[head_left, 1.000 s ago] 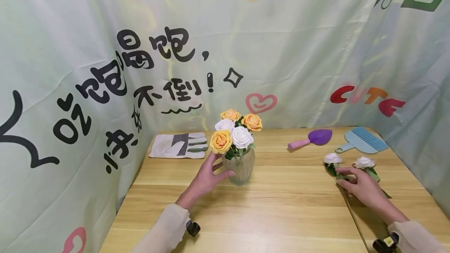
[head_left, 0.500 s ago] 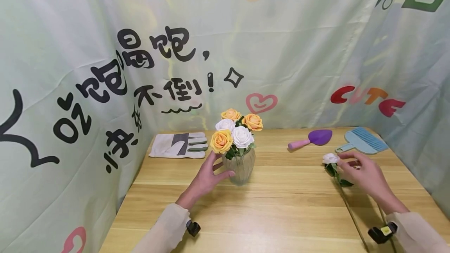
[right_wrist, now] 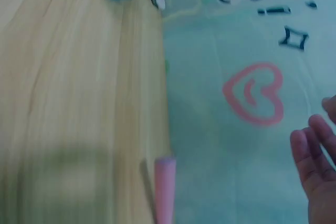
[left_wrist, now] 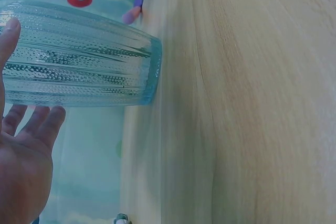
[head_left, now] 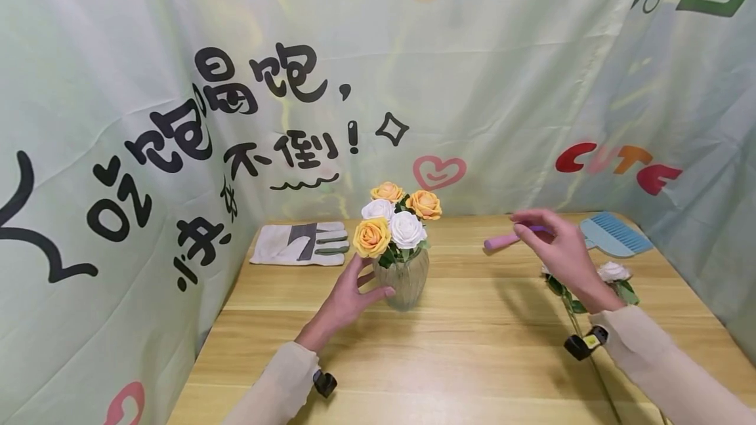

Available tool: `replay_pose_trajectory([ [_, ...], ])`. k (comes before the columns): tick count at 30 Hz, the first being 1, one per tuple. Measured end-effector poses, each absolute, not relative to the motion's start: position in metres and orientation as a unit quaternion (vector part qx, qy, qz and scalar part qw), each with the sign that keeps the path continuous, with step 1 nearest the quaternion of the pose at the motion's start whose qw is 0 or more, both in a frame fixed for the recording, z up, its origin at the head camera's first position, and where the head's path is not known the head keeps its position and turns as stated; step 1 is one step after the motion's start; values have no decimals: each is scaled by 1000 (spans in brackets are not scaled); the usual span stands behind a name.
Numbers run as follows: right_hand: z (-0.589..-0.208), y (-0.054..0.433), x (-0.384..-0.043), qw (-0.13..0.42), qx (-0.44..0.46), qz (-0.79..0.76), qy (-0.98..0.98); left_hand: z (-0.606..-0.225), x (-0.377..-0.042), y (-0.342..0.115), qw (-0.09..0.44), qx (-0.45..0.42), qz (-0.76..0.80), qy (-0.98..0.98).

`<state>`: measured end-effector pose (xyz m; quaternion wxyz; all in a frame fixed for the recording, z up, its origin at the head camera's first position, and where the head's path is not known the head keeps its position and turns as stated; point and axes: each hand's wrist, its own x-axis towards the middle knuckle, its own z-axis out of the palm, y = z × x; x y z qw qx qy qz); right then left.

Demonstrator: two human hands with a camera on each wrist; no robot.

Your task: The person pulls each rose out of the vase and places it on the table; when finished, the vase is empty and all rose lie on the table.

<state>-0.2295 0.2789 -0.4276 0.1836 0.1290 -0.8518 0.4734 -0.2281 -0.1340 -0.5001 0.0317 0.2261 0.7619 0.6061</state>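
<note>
A ribbed glass vase stands upright on the table, filled with yellow roses and white roses. My left hand holds the vase at its left side; in the left wrist view the thumb lies along one side of the glass and the fingers along the other. Raised above the table at the right, my right hand holds nothing, its fingers loosely bent. Behind it lies a hand trowel with a pink handle, its purple blade mostly covered. Two long-stemmed white roses lie below the right forearm.
A grey-and-white work glove lies flat at the back left of the wooden table. At the back right is a light blue toothed tool. Printed fabric hangs behind the table and along both sides.
My right hand was at the lying white roses and has lifted away, up and left toward the trowel, without a flower. The left hand and the vase have stayed in place.
</note>
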Motion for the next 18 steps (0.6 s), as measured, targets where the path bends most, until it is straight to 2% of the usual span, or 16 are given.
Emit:
replay_pose_trajectory([
  [10,-425,212,-245,103,273,572,-766,-499,-230,-134,32,231,609,758],
  [14,-431,186,-245,77,305,581,-751,-500,-231,-134,34,233,610,756],
  [18,-435,168,-243,74,312,572,-755,-500,-231,-134,34,231,609,758],
])
